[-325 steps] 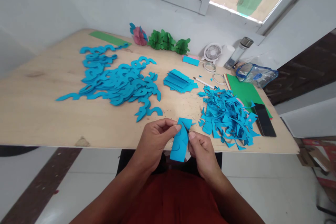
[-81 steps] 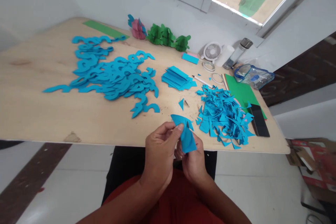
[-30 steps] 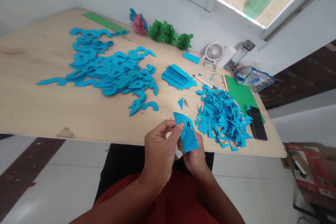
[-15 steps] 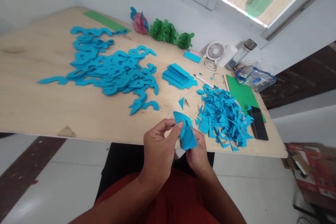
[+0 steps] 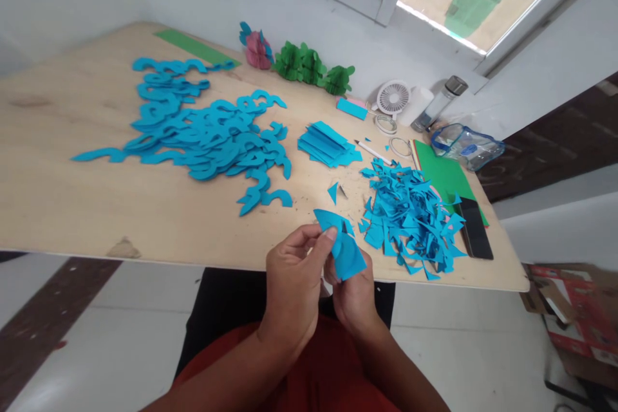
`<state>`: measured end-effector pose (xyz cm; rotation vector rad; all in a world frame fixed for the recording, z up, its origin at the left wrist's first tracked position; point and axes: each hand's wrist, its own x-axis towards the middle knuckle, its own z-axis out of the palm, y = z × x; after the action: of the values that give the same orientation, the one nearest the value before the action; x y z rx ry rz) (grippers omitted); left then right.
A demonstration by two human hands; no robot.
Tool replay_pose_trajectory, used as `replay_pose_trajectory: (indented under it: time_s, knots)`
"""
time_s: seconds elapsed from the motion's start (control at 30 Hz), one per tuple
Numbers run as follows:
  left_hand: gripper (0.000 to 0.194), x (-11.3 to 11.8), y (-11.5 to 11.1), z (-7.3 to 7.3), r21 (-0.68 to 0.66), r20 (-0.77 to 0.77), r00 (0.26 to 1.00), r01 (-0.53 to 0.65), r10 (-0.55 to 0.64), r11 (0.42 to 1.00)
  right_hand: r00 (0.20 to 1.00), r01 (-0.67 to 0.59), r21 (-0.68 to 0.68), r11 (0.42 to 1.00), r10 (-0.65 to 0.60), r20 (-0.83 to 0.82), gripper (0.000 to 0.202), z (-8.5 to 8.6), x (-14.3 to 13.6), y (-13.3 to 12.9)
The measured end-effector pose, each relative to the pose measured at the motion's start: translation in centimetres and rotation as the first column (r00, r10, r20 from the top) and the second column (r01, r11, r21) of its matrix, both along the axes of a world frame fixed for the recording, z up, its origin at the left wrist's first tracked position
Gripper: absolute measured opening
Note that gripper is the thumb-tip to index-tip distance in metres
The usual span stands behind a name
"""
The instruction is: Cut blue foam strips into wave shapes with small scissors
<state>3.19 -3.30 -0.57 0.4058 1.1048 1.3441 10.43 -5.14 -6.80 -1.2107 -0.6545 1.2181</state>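
A blue piece of paper (image 5: 348,259), partly cut and bent, is pinched between the thumb and fingers of my left hand (image 5: 295,270) at the table's front edge. Directly behind that paper is my right hand (image 5: 355,293), its fingers closed and mostly hidden, so what it grips cannot be made out. Just beyond the paper lies a small blue triangular scrap (image 5: 333,192). Farther back sits a stack of folded blue paper (image 5: 328,143). Wavy blue cut-outs (image 5: 212,135) are heaped to the left, and blue scraps (image 5: 410,212) are piled to the right.
Along the wall stand a pink paper flower (image 5: 258,51), green paper shapes (image 5: 299,64), a white fan (image 5: 393,98) and a bottle (image 5: 439,103). A pen (image 5: 373,151), green sheets (image 5: 447,170), a clear bag (image 5: 468,147) and a black phone (image 5: 476,228) lie at the right.
The blue paper in my left hand has turned slightly and its upper tip has shifted left. My right hand has moved a little inward and down behind it. The camera view has shifted slightly.
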Motion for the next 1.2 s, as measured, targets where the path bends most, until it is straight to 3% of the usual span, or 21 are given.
replay_pose_trajectory:
  time_s: [0.4,0.57,1.2]
  knots:
    - [0.018,0.1,-0.1,0.4,-0.042,0.062,0.998,0.021,-0.019,0.999,0.986,-0.006,-0.104,0.995,-0.012,-0.165,0.038,0.1,-0.8,-0.3]
    - [0.021,0.1,-0.1,0.3,-0.051,0.103,0.993,0.058,-0.053,0.997,0.982,0.043,-0.096,0.994,-0.06,-0.181,0.03,0.0,-1.0,-0.2]
    - [0.023,0.0,-0.1,-0.1,-0.045,0.224,0.966,0.143,-0.13,0.989,0.973,0.058,-0.024,0.998,-0.062,-0.224,0.041,1.0,-1.8,-0.2]
